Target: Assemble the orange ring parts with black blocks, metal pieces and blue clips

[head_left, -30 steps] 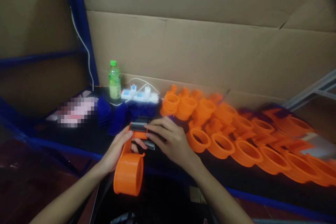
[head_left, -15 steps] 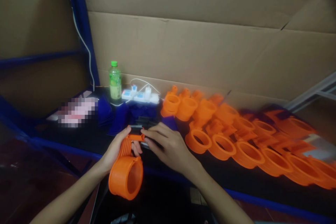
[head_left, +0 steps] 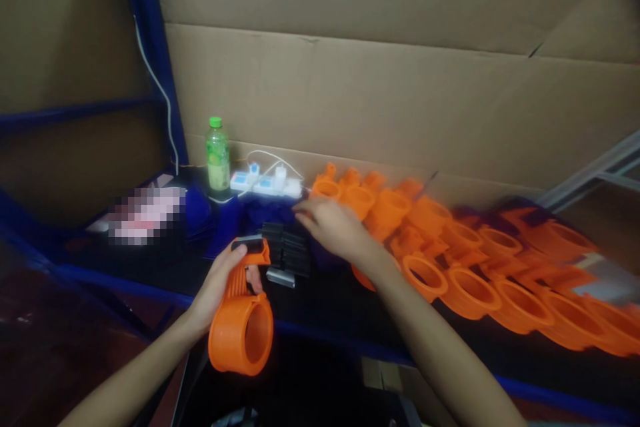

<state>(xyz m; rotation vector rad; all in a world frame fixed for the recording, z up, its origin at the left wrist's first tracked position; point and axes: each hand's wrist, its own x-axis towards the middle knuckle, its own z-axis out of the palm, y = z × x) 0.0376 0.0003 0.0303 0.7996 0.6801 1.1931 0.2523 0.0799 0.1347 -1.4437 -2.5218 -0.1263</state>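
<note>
My left hand point(head_left: 217, 290) is closed around the handle of an orange tape dispenser point(head_left: 240, 333), its thumb on a black strip point(head_left: 246, 244) with a pale edge at the top of the frame. The dispenser's round hub hangs below the hand with no tape roll on it. My right hand point(head_left: 336, 225) is apart from the dispenser, over the dark blue pieces point(head_left: 270, 210) and beside the row of orange dispensers. Its fingers point left, partly bent and apart, with nothing visible in them. Between the hands lies a stack of black strips point(head_left: 287, 250) on the table.
Several orange tape dispensers point(head_left: 473, 293) stand in rows along the right. A white power strip point(head_left: 265, 183) with cables and a green-capped bottle point(head_left: 218, 157) stand at the back by the cardboard wall point(head_left: 350, 93). A blue metal frame point(head_left: 163, 80) rises at left.
My right hand has let go of the dispenser's top and moved right and up, over the blue pieces. The black strip stays on the dispenser, which is tilted slightly differently in my left hand.
</note>
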